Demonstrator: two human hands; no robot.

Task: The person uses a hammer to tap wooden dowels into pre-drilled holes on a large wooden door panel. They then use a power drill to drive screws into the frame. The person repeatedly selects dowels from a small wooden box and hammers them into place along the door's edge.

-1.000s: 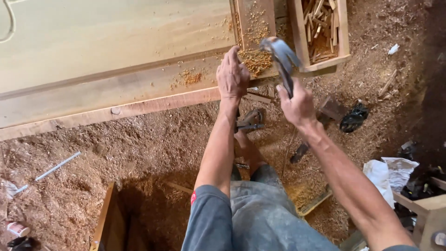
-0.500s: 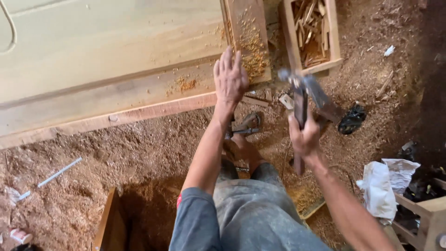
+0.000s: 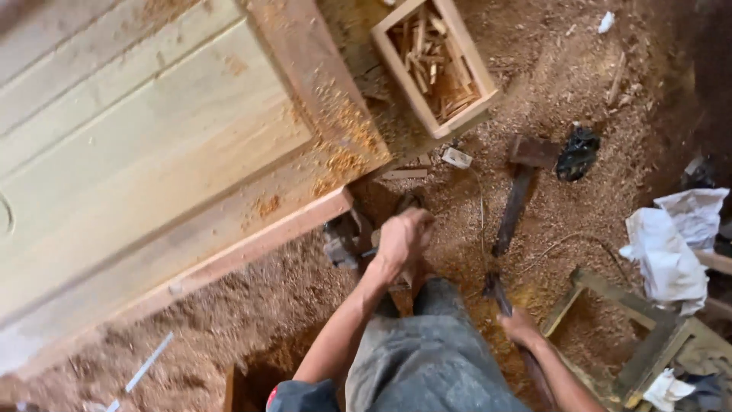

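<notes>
Pale planed wooden door panel [image 3: 137,175] at 10 o'clock, its reddish edge strewn with curly shavings. Left hand [image 3: 402,240], grip curled, blurred, by a small metal tool [image 3: 343,243]; hold unclear. Right hand [image 3: 521,328] at 5 o'clock closed on a dark wooden handle [image 3: 497,293]. Loose sawdust floor [image 3: 252,305]: slipping risk.

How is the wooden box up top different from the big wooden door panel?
The wooden box is small with raised sides and holds wood scraps; the door panel is big and flat. The door panel carries loose shavings near its corner, while the box sits on the sawdust floor. Both are pale wood.
</notes>
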